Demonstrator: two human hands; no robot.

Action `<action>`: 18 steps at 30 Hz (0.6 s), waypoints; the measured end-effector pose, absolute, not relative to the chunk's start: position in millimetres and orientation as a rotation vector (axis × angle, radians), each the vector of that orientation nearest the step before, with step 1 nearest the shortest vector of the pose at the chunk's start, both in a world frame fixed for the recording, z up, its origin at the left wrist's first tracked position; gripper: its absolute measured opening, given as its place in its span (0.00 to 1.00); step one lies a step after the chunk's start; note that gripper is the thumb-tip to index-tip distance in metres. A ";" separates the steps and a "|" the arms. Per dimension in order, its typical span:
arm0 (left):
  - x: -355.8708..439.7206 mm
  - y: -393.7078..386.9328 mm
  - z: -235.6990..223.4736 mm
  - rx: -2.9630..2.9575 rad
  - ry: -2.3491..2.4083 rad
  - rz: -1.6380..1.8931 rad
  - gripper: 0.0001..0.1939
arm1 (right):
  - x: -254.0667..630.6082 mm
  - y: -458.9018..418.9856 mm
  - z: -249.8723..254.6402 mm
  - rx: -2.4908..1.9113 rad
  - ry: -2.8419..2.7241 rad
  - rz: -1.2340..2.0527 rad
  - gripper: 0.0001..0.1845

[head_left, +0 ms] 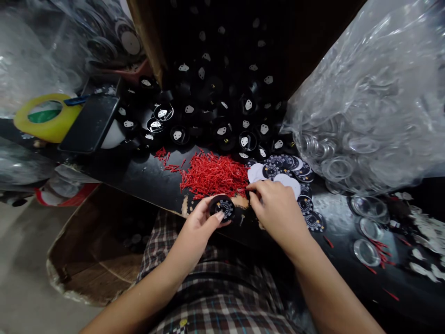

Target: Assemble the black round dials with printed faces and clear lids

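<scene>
My left hand [203, 220] grips a round black gauge body [222, 208] by its rim, thumb over the front, near the table's front edge. Its face carries a black dial with white markings. To its right, my right hand [274, 206] has thumb and forefinger brought together at the right edge of a pile of red pointers [215, 174]. What lies between those fingertips, if anything, is too small to make out. Just beyond the right hand is a spread of dial discs [271, 171], some black with markings, others white side up.
Behind the pile, a large box holds many black gauge housings [222, 130]. A plastic bag of clear covers [368, 120] stands at right; loose clear covers [366, 253] lie nearer. At left are a phone [90, 123] and a yellow tape roll [59, 127]. A carton [86, 260] sits below.
</scene>
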State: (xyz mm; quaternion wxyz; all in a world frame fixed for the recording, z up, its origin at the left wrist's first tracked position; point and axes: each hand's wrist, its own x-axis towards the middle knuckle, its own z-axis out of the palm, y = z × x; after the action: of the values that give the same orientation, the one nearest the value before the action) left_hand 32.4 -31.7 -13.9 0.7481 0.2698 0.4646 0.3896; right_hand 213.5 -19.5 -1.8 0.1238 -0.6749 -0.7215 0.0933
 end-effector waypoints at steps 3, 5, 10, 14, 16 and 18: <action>32.8 -30.6 -14.1 0.536 0.987 0.889 0.12 | 208.0 -3.9 -4.7 -1.995 -2.321 0.113 0.08; 34.6 -29.6 -13.7 0.512 0.972 0.915 0.11 | 204.2 1.5 -2.5 -2.016 -2.359 0.111 0.08; 40.7 -24.0 -9.2 0.332 0.897 0.918 0.12 | 201.9 -1.2 6.9 -1.964 -2.089 0.551 0.06; 46.1 -22.6 -7.0 0.205 0.757 0.834 0.09 | 201.7 -15.5 6.1 -1.768 -1.759 0.805 0.05; 48.1 -24.3 -7.6 0.243 0.762 0.881 0.08 | 201.7 -22.0 4.2 -1.778 -1.820 0.656 0.05; 48.9 -26.3 -8.9 0.352 0.813 0.934 0.09 | 202.3 -26.6 4.2 -1.779 -1.941 0.488 0.05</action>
State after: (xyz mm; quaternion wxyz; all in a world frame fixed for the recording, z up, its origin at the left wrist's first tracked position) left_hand 48.9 -26.3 -8.9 0.7998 0.1641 0.3792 0.4355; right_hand 202.3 -26.6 4.2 0.2299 -0.6464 -0.7055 0.1775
